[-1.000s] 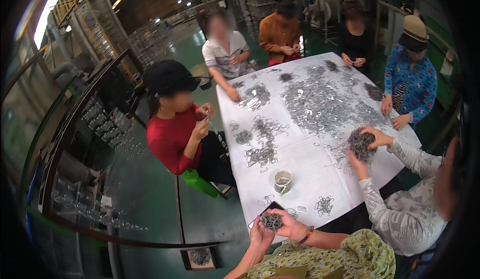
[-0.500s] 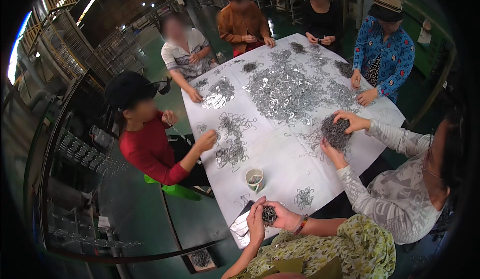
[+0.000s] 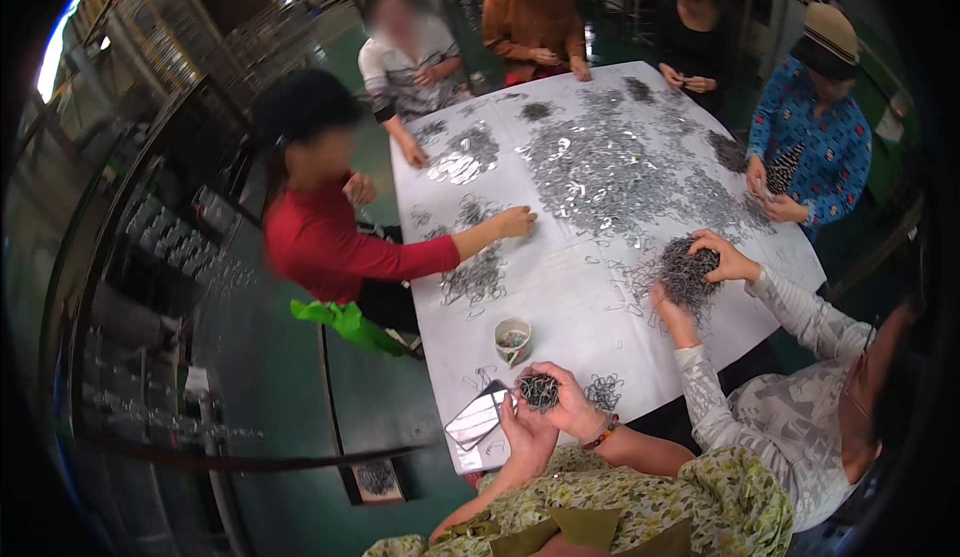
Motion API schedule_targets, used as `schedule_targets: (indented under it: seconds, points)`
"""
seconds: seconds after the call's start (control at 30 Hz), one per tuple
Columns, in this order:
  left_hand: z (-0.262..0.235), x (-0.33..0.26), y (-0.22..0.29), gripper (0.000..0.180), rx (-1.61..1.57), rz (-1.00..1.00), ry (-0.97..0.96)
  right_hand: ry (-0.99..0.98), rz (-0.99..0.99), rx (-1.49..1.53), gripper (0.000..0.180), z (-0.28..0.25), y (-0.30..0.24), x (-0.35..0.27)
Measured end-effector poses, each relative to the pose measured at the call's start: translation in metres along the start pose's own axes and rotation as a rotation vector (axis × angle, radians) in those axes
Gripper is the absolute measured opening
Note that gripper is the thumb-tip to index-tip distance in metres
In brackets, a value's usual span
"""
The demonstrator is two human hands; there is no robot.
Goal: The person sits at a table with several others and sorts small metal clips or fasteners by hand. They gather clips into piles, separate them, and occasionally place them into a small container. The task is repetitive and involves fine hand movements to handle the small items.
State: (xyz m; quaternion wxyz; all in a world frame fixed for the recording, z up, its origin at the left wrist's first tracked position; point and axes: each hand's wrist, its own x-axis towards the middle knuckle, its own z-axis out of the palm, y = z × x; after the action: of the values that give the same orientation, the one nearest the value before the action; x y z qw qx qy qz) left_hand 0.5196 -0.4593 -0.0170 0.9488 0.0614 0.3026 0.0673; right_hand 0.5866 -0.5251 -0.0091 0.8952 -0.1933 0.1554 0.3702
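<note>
The wearer's right hand grips a compact clump of bent metal wire pieces above the near edge of the white-covered surface. The left hand lies open just below the clump; contact cannot be told. Nearby stand a pale cup, a flat dark-rimmed object at left, and a small wire pile at right. A large heap spreads farther off.

L hand & R hand tog., lower ctr frame, R cupped; L forearm slants up-right, R forearm up-left.
</note>
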Motion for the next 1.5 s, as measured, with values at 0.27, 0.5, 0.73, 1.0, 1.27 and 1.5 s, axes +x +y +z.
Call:
schedule_targets:
  seconds: [0.27,0.5,0.73,1.0,1.27,1.5]
  points:
    - [0.015,0.022,0.014,0.051,0.098,0.199,-0.060,0.009,-0.417,-0.424,0.028,-0.005,0.029,0.013]
    - [0.020,0.032,0.042,0.044,0.163,0.419,-0.257,-0.048,-0.567,-0.777,0.024,0.050,0.043,0.018]
    - [-0.037,0.075,0.014,0.041,-0.109,0.266,-0.370,-0.262,-0.690,-1.700,0.018,0.041,0.043,0.012]
    - [-0.123,0.107,-0.004,0.038,0.649,0.626,-0.381,-0.277,-1.020,-2.358,0.022,0.004,0.063,0.017]
    - [-0.089,0.080,0.021,0.036,-0.476,0.184,-0.622,-0.425,-0.989,-2.529,0.025,0.059,0.072,-0.011]
    - [-0.082,0.014,0.079,0.026,-0.398,0.082,-0.113,-0.859,-0.755,-2.331,0.030,0.121,0.084,-0.014]
